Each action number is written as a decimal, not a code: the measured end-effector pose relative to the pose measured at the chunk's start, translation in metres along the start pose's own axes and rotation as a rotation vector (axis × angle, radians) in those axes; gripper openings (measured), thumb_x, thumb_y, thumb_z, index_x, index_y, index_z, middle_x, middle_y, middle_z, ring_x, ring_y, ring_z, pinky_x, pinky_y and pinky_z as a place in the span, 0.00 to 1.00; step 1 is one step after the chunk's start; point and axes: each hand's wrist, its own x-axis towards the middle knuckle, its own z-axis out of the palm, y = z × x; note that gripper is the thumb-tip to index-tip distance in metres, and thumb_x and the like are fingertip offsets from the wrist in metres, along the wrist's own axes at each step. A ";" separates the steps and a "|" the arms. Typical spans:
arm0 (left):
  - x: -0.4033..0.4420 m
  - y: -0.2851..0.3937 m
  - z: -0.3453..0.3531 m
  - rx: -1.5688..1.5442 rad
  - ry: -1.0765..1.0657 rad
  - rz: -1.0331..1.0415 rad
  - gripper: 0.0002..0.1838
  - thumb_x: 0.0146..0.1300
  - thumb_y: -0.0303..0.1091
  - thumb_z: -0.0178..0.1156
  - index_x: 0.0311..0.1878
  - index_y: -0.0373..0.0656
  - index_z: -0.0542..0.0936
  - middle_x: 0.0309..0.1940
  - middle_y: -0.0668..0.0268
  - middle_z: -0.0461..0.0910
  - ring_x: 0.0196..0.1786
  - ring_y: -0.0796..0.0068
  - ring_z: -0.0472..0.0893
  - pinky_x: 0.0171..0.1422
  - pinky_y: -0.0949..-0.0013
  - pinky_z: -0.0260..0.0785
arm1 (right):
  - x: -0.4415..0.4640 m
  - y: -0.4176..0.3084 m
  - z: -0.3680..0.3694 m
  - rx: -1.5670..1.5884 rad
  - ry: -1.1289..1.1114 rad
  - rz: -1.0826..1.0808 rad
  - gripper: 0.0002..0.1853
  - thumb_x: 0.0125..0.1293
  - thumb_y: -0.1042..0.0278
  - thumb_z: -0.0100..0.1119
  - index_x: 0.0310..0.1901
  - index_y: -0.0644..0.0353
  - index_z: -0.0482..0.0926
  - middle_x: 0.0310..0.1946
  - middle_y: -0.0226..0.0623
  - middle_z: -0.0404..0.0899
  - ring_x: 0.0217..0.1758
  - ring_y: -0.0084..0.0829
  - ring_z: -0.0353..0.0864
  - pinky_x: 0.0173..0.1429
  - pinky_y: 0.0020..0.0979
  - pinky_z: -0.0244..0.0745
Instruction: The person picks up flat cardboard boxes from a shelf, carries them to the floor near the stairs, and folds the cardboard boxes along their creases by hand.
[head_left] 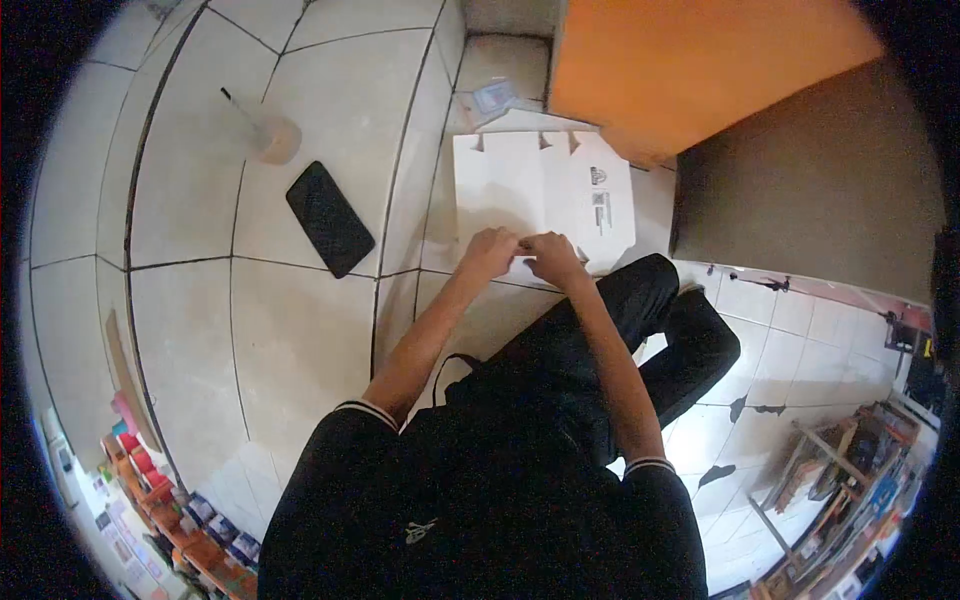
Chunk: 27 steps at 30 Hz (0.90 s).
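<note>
Two curled hands, left hand (488, 254) and right hand (555, 258), met at the white cardboard (500, 185), any hold indiscernible; it lay largely flat, walls unraised.

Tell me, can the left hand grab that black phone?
Probably yes. The black phone lies on the tiles to the left, and nothing stands between it and the left hand. But that hand is busy at the edge of the white cardboard, so it would have to come away first.

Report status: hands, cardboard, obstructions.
Left hand, right hand close together at near edge of cardboard, grip unclear. Cardboard opened out, print showing. Phone off to left, not in the way.
</note>
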 end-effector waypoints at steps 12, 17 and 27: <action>0.023 -0.007 -0.049 0.135 -0.331 0.115 0.25 0.49 0.45 0.68 0.47 0.38 0.78 0.44 0.52 0.78 0.51 0.52 0.77 0.57 0.56 0.71 | -0.074 0.023 -0.014 -0.508 0.324 -0.222 0.28 0.54 0.71 0.58 0.59 0.64 0.68 0.59 0.48 0.69 0.65 0.45 0.66 0.70 0.41 0.60; 0.008 -0.012 -0.036 0.063 -0.226 0.111 0.18 0.51 0.37 0.64 0.43 0.38 0.77 0.42 0.51 0.77 0.48 0.52 0.77 0.54 0.55 0.71 | -0.062 0.019 -0.003 -0.444 0.339 -0.209 0.21 0.57 0.69 0.52 0.53 0.65 0.72 0.51 0.43 0.73 0.56 0.40 0.73 0.63 0.38 0.69; 0.019 -0.015 -0.017 0.004 -0.242 0.050 0.14 0.47 0.29 0.64 0.39 0.38 0.77 0.39 0.50 0.77 0.46 0.52 0.78 0.51 0.54 0.72 | -0.034 0.040 -0.007 -0.322 0.119 -0.089 0.09 0.54 0.72 0.59 0.38 0.55 0.82 0.36 0.38 0.80 0.44 0.40 0.78 0.48 0.37 0.73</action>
